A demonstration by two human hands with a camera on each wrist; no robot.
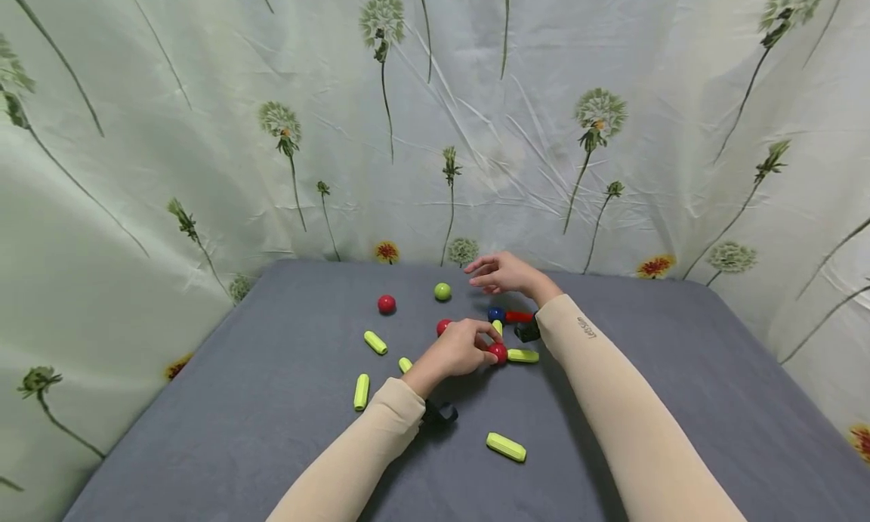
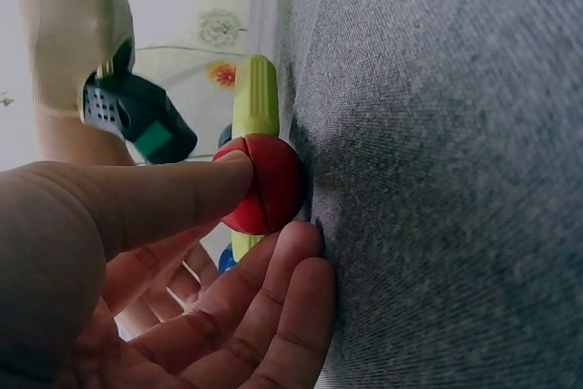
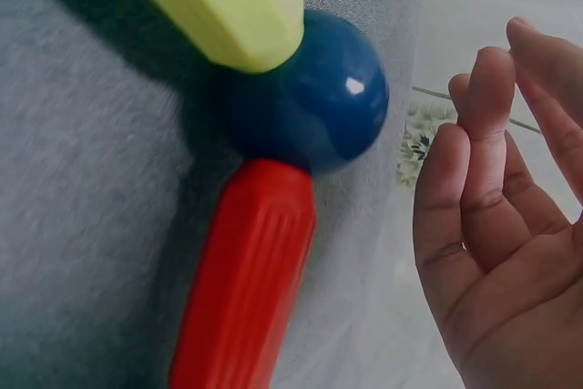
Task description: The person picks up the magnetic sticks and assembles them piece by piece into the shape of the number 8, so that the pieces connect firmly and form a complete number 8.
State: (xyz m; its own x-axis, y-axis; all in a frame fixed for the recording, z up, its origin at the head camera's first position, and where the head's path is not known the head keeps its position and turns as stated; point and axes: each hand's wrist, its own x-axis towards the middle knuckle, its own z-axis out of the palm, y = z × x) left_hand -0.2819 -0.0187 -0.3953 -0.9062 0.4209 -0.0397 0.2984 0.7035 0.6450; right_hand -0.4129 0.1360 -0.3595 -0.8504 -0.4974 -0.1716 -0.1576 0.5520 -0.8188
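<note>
My left hand [image 1: 459, 348] pinches a red ball [image 1: 499, 353] between thumb and fingers, low over the grey cloth. On the right of that ball a yellow-green ribbed rod [image 1: 523, 356] meets it, and a second yellow-green rod [image 1: 498, 327] runs from near it to a blue ball [image 1: 497, 313]. A red rod [image 3: 250, 289] touches the blue ball in the right wrist view. My right hand [image 1: 506, 274] hovers beyond the blue ball, fingers loosely bent, holding nothing. Part of the red ball is covered by the left fingers.
Farther back are a green ball [image 1: 442, 291] and a red ball [image 1: 387, 304]. Another red ball [image 1: 443, 326] peeks out behind the left hand. Loose yellow-green rods lie at left [image 1: 375, 342] and in front [image 1: 506, 446]. A floral curtain [image 1: 516, 129] hangs behind the table.
</note>
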